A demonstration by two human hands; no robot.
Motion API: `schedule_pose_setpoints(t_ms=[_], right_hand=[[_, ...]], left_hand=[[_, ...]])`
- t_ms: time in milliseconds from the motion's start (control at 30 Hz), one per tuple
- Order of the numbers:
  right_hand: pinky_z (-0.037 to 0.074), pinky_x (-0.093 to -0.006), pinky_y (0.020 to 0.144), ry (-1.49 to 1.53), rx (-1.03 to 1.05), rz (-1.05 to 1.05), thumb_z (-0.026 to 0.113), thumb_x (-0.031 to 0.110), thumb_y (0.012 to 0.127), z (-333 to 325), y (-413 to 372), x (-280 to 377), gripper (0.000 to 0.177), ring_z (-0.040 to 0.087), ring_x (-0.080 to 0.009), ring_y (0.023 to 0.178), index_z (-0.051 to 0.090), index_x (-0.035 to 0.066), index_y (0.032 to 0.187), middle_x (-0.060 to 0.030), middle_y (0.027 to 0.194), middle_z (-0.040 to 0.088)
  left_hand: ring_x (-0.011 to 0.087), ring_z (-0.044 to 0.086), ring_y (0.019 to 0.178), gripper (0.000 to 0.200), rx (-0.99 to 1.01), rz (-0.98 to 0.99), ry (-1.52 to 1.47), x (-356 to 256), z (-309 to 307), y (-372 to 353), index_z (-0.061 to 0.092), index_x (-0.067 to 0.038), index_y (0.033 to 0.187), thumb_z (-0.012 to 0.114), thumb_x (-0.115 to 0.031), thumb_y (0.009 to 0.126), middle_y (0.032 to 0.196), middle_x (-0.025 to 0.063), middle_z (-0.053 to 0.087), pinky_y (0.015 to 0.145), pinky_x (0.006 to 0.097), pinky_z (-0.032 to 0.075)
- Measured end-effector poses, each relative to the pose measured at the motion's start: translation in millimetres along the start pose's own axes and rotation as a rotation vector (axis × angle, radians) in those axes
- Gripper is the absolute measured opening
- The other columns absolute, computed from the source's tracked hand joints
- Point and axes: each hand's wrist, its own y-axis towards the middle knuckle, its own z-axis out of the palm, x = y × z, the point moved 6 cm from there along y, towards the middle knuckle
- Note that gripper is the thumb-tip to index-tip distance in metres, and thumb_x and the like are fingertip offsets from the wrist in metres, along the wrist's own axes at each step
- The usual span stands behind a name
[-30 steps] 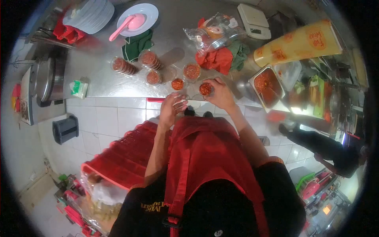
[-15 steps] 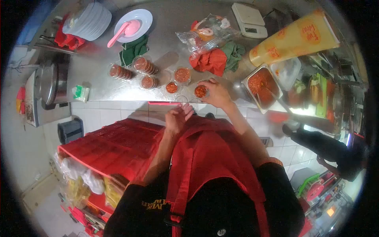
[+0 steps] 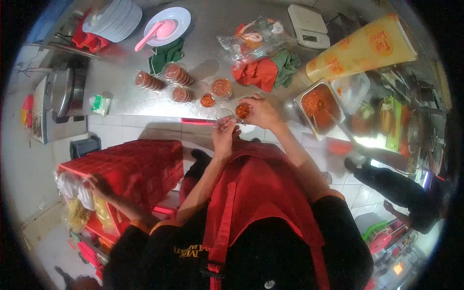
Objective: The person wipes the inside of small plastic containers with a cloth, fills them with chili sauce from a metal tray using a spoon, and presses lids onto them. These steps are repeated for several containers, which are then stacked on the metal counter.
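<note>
My right hand [image 3: 263, 114] grips a small clear cup of red chili sauce [image 3: 242, 110] at the counter's front edge. Just left of it, my left hand [image 3: 224, 136] pinches a round clear plastic lid [image 3: 224, 116], held close beside the cup. A smaller portion of chili sauce [image 3: 207, 100] sits on the counter near a larger clear tub of red sauce [image 3: 221, 87]. Stacks of lidded sauce cups [image 3: 177, 73] stand further left. To the right is a metal pan of chili sauce [image 3: 320, 107] with a utensil in it.
Cloths [image 3: 256, 73], a plastic bag [image 3: 256, 41], a scale [image 3: 309, 26] and a yellow wrap roll [image 3: 362, 47] lie on the steel counter [image 3: 208, 29]. Behind me on the left, another person's hand [image 3: 99, 187] is at a red crate [image 3: 125, 169]. Someone else stands right.
My left hand has risen toward the cup with the lid, and the cup has shifted slightly left. Another person's arm has appeared at the red crate, which has moved left.
</note>
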Motion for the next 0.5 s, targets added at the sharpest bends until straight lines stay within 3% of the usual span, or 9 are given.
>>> schedule_pose_setpoints(t_ms=[100, 300, 400, 467, 500], right_hand=[[0.054, -0.0397, 0.083, 0.025, -0.085, -0.087, 0.084, 0.017, 0.064, -0.3, -1.0, -0.5, 0.057, 0.064, -0.0317, 0.091, 0.065, 0.014, 0.118, -0.0126, 0.101, 0.061], [0.054, -0.0401, 0.085, 0.023, -0.008, 0.028, 0.085, 0.021, 0.066, -1.6, -4.2, 3.4, 0.060, 0.063, -0.0318, 0.096, 0.064, 0.012, 0.121, -0.0151, 0.105, 0.063], [0.055, -0.0387, 0.081, -0.039, -0.070, -0.098, 0.086, 0.022, 0.068, -1.0, -8.4, -2.4, 0.062, 0.067, -0.0274, 0.093, 0.063, 0.009, 0.123, -0.0135, 0.108, 0.063], [0.057, -0.0349, 0.073, 0.395, 0.015, 0.139, 0.081, 0.015, 0.078, 2.8, -15.5, -17.6, 0.052, 0.070, -0.0206, 0.084, 0.061, 0.005, 0.125, -0.0108, 0.105, 0.064], [0.057, -0.0349, 0.073, 0.393, 0.018, 0.138, 0.081, 0.015, 0.078, 4.5, -15.5, -20.4, 0.052, 0.070, -0.0206, 0.084, 0.061, 0.005, 0.125, -0.0108, 0.105, 0.064]], left_hand=[[0.0189, 0.065, 0.089, 0.025, -0.075, -0.013, 0.026, 0.1, 7.9, 4.3, 0.057, -0.001, 0.114, 0.067, -0.016, 0.096, 0.103, 0.0063, 0.062, 0.075, 0.0308, 0.056], [0.0182, 0.065, 0.079, 0.021, -0.102, 0.003, -0.027, 14.2, 14.7, 6.9, 0.056, -0.002, 0.106, 0.065, -0.019, 0.098, 0.095, 0.0061, 0.060, 0.068, 0.0312, 0.059], [0.0192, 0.064, 0.080, 0.019, -0.129, 0.044, -0.013, 19.8, 14.4, 13.9, 0.056, -0.002, 0.105, 0.062, -0.019, 0.099, 0.098, 0.0069, 0.061, 0.069, 0.0330, 0.058], [0.0203, 0.064, 0.083, 0.018, -0.133, 0.065, 0.002, 19.0, 19.0, 14.0, 0.056, -0.002, 0.107, 0.061, -0.018, 0.100, 0.102, 0.0077, 0.061, 0.071, 0.0345, 0.057], [0.0200, 0.063, 0.083, 0.018, -0.152, 0.060, -0.002, 19.8, 20.3, 13.6, 0.055, -0.003, 0.107, 0.061, -0.018, 0.100, 0.102, 0.0074, 0.061, 0.071, 0.0347, 0.057]])
